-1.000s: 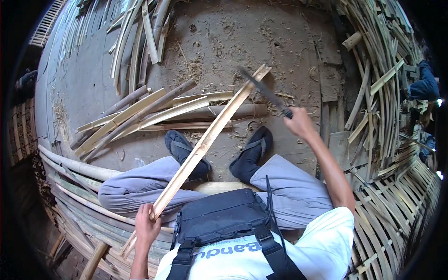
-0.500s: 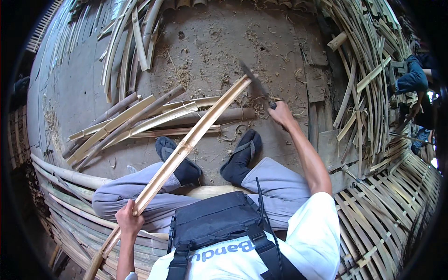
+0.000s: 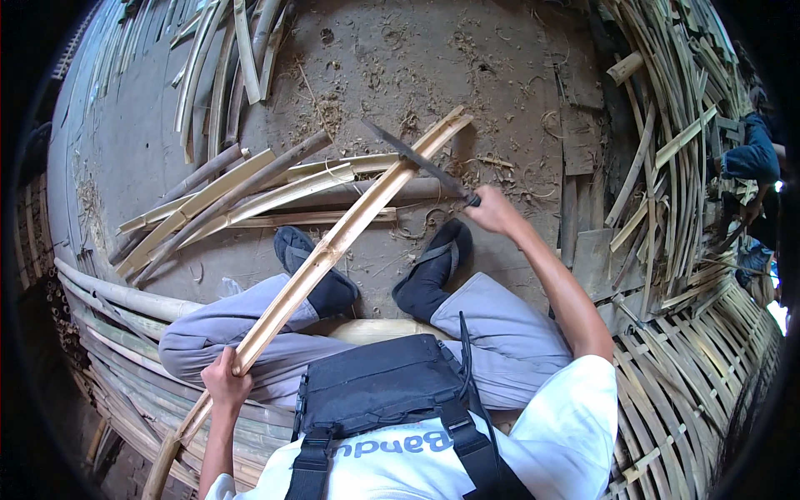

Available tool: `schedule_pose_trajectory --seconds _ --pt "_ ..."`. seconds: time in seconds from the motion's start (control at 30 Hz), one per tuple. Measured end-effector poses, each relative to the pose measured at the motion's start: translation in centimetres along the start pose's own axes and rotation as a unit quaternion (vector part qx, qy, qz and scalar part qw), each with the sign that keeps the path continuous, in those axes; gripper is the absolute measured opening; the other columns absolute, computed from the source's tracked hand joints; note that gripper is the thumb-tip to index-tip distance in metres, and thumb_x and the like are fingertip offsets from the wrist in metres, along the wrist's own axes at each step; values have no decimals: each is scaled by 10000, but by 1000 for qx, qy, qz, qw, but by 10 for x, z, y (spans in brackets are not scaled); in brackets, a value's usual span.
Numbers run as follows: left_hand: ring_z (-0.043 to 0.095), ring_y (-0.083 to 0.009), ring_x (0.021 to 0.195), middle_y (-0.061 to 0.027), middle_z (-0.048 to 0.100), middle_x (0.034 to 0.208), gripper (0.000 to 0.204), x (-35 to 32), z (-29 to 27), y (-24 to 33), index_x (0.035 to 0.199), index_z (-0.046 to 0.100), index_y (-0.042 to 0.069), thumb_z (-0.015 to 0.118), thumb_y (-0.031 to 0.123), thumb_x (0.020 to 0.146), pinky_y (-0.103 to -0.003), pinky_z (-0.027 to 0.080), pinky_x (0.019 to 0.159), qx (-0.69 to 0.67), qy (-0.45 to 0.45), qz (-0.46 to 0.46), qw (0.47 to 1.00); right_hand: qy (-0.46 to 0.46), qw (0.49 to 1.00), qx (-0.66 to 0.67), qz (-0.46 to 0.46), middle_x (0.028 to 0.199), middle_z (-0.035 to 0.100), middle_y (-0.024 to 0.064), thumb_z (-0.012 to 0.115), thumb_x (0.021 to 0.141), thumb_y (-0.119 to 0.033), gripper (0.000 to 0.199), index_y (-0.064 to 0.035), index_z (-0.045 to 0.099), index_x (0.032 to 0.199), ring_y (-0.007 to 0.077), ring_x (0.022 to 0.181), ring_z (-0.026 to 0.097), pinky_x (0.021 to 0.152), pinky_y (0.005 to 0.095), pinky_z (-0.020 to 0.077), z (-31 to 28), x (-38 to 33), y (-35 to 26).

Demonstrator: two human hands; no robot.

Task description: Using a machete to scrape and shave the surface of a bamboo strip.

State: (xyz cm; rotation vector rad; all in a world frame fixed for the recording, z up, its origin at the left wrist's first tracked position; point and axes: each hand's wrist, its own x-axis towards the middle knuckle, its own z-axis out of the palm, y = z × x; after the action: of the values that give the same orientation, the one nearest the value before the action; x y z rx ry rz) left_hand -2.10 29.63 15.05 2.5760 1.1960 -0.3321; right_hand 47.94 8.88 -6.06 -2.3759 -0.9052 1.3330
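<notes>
My left hand is closed around the lower part of a long split bamboo strip, which slants up to the right over my lap. In my right hand is the dark handle of a long-bladed machete. The blade lies across the strip's pale hollow side, a short way below its far end, pointing up and left. My left fist hides a little of the strip.
Loose bamboo pieces lie crossed beyond my feet. Shavings litter the floor. Stacked poles are at my left, a woven bamboo panel and heaped strips at my right. Another person's knee shows far right.
The machete has moved down and left along the strip, away from its far end, and its blade now lies flatter across it. My left hand keeps its hold, nearly unmoved.
</notes>
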Motion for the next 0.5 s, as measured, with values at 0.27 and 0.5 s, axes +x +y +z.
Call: schedule_pose_trajectory --seconds 0.27,0.5 --pt "566 -372 594 -132 545 634 274 -3 5 -12 831 515 92 614 56 578 -455 432 518 53 -8 16 998 131 989 19 69 692 631 267 599 745 -246 308 62 616 748 420 704 644 653 469 479 -15 46 47" --pt "598 -358 604 -110 585 666 292 2 2 -10 822 508 108 635 85 560 -453 450 515 27 -17 -10 999 81 986 95 112 572 596 151 576 789 -215 284 39 565 662 237 521 606 523 393 445 -15 11 44"
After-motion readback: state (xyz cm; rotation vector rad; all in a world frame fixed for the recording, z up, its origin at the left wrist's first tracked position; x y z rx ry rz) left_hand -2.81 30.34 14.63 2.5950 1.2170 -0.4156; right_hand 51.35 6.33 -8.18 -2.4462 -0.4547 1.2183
